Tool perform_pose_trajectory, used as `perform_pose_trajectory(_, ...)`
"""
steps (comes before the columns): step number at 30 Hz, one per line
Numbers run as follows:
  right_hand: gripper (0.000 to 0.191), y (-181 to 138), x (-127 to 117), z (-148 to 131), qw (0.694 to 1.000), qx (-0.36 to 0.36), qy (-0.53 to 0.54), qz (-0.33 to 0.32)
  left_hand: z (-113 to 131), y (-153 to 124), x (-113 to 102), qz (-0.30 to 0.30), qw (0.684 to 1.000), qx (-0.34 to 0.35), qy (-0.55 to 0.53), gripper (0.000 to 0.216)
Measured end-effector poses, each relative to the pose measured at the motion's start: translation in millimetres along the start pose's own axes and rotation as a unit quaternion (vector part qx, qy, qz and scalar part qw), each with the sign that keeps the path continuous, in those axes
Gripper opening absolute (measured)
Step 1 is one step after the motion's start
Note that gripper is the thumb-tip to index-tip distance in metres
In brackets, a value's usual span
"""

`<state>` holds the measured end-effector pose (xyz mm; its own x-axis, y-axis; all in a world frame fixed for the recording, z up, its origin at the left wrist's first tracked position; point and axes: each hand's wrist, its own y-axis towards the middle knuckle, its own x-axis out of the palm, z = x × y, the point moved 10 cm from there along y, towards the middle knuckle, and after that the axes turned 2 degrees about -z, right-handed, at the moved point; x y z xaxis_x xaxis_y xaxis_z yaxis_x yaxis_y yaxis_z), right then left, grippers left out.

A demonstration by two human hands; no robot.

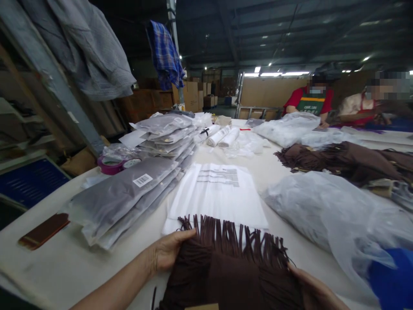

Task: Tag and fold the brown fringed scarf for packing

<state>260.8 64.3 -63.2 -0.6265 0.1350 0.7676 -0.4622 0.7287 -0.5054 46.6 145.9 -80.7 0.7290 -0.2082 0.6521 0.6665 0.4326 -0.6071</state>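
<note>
The left hand [169,252] is gripping the left edge of a brown fringed scarf [232,275], with the thumb lying on top of the cloth and the fingers curling under it. The right hand [309,288] is resting against the scarf's right edge with its fingers stretched out nearly flat. It is touching the cloth, but I cannot tell whether it is actually gripping it.

The scarf is lying folded between the two hands on the table [80,267], its fringe pointing away from them. Just beyond the fingertips, the fringe is overlapping the near edge of a flat white bag [216,193].

Off to the left of the left hand, a stack of packed bags [122,198] is sitting, with rolls of tape [111,165] past it and a brown case [43,230] further left. Beyond the right hand, a heap of clear bags [322,206] is lying, and a pile of brown scarves [348,159] behind that.
</note>
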Motion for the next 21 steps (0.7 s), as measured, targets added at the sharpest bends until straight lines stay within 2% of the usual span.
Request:
perform_pose_trajectory(4, 0.029, 12.2, 16.4, -10.3, 0.998, -0.017, -0.031, -0.05, -1.5, 9.2, 10.2, -0.062, 0.997, -0.048, -0.005, 0.052)
perform_pose_trajectory(6, 0.03, 19.2, 12.6, -14.0, 0.997, -0.017, -0.073, -0.034, -5.0, 12.9, 14.3, -0.081, 0.993, -0.09, 0.013, 0.054)
perform_pose_trajectory(10, 0.033, 35.5, 4.9, -19.8, 0.99, -0.014, -0.141, 0.011, 0.6, 25.0, 25.7, -0.103, 0.986, -0.113, 0.064, 0.05)
perform_pose_trajectory(12, 0.038, 45.2, 7.9, -23.4, 0.987, -0.019, -0.161, 0.009, 0.4, 32.1, 32.2, -0.109, 0.981, -0.13, 0.089, 0.048)
perform_pose_trajectory(17, 0.05, 65.3, 28.6, -22.3, 0.979, 0.019, -0.19, -0.065, -3.0, 47.1, 53.3, -0.139, 0.972, -0.154, 0.109, 0.056)
perform_pose_trajectory(21, 0.055, 63.0, 51.7, -29.4, 0.974, 0.037, -0.198, -0.105, 6.2, 48.3, 71.1, -0.159, 0.965, -0.146, 0.147, 0.064)
